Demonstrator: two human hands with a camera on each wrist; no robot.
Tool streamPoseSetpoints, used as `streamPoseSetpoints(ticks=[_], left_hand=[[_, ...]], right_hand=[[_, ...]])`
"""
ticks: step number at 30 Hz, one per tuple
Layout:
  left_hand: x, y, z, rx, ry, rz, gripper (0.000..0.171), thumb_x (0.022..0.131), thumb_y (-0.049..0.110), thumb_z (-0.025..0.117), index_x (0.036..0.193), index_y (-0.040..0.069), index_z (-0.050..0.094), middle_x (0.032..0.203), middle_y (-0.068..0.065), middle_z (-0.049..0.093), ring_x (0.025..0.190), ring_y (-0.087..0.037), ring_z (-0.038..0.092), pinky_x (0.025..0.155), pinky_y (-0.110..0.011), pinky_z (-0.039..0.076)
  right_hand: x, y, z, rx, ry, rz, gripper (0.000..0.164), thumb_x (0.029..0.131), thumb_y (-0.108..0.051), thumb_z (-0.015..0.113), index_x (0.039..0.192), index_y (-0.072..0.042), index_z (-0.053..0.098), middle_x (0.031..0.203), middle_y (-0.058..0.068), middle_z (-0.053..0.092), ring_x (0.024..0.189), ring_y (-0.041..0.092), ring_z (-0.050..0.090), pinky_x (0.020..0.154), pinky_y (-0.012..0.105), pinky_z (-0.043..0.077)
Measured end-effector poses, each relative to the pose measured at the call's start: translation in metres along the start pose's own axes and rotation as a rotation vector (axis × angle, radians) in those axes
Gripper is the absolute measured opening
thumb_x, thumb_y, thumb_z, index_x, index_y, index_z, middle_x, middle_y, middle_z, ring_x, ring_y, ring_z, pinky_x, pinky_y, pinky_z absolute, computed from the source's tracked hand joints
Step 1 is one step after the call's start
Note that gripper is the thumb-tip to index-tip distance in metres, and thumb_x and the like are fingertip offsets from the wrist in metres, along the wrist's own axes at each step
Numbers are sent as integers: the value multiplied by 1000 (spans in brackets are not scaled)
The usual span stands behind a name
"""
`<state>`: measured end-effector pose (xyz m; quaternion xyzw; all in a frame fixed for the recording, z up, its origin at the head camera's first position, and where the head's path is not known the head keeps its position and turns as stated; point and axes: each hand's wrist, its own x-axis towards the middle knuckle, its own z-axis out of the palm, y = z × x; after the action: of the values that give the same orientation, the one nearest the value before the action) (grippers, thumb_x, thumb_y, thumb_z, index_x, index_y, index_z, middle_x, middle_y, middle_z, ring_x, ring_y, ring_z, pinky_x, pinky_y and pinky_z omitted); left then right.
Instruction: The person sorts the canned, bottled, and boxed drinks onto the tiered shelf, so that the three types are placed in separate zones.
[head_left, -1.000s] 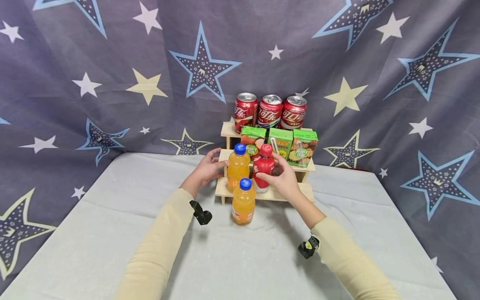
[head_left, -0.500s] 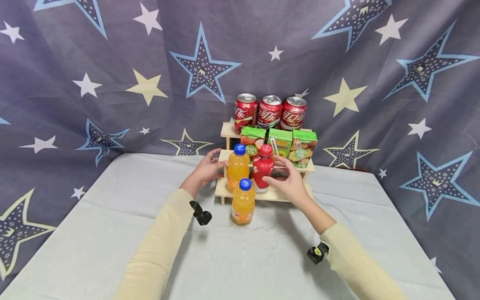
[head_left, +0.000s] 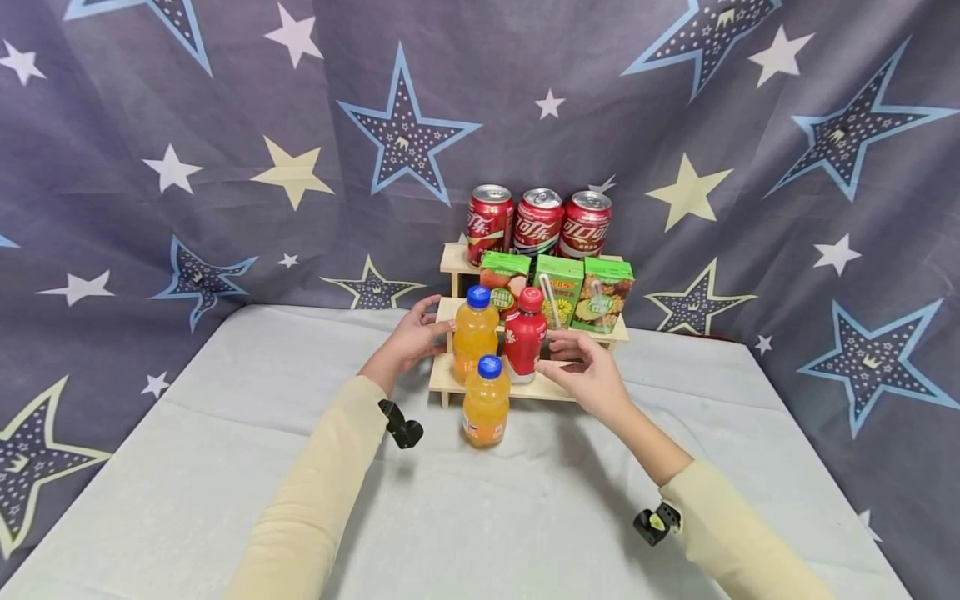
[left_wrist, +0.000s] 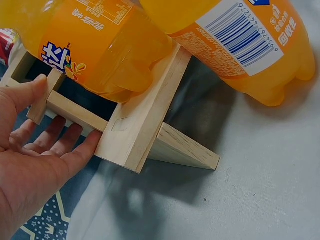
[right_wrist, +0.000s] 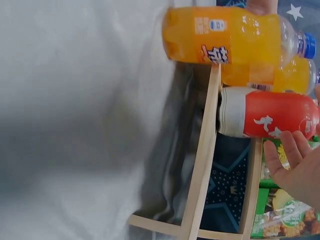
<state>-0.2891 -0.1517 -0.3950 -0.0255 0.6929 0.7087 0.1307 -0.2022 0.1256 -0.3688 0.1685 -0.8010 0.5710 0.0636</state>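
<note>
My left hand (head_left: 408,340) holds the left side of a three-step wooden display stand (head_left: 442,379). In the left wrist view its thumb lies on an upright, with the fingers under the side rail. An orange soda bottle (head_left: 476,329) with a blue cap stands on the lowest step. Beside it is a red bottle (head_left: 525,337) with a white base. To the right of this bottle, my right hand (head_left: 592,379) has its fingers loosely spread, the fingertips close to the red surface; whether they touch is unclear. Another orange soda bottle (head_left: 487,404) stands on the table before the stand.
Three red cola cans (head_left: 537,223) line the top step. Three green drink cartons (head_left: 558,287) fill the middle step. A pale cloth covers the table (head_left: 480,525), and a grey star-patterned curtain (head_left: 225,108) hangs behind.
My right hand has let go of the red bottle, its fingers easing away to the right and slightly down. The left hand, stand and bottles have stayed in place.
</note>
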Motion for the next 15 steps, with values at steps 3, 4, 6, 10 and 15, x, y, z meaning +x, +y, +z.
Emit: streamPoseSetpoints(ticks=[3,4,6,10,15], left_hand=[[1,-1,0,13,16,4,68,94,11,55,149,20,17,146,-21,31,127,-38,43,102,-54,41],[4,-3,-1,11,24,3,67,94,10,55,149,21,17,146,-20,32,127,-37,44,102,-54,42],[4,-3,-1,15,30,4,67,94,10,55,149,20,18,145,-20,33,126,-37,44,102,-53,43],[4,-3,-1,19,35,5,67,93,10,55,149,20,18,145,-20,34,126,-36,45,101,-52,44],[3,-3,0,18,30,6,66,94,10,55,148,20,18,143,-20,35,125,-36,45,101,-52,44]], right_hand=[[-8,-14,4,5,-36,8,47,78,-7,75,120,3,56,111,28,58,100,42,58,80,24,54],[-11,-18,6,4,-50,12,47,78,-6,74,120,4,56,111,29,58,100,44,57,79,24,54],[-16,-22,10,8,-81,24,46,78,-4,74,119,6,55,111,31,58,101,45,56,79,24,54],[-22,-16,21,23,-151,45,48,79,-5,73,122,5,53,112,30,57,103,45,55,86,43,54],[-20,10,34,47,-184,76,52,78,-6,75,125,0,52,113,28,57,103,42,56,91,56,49]])
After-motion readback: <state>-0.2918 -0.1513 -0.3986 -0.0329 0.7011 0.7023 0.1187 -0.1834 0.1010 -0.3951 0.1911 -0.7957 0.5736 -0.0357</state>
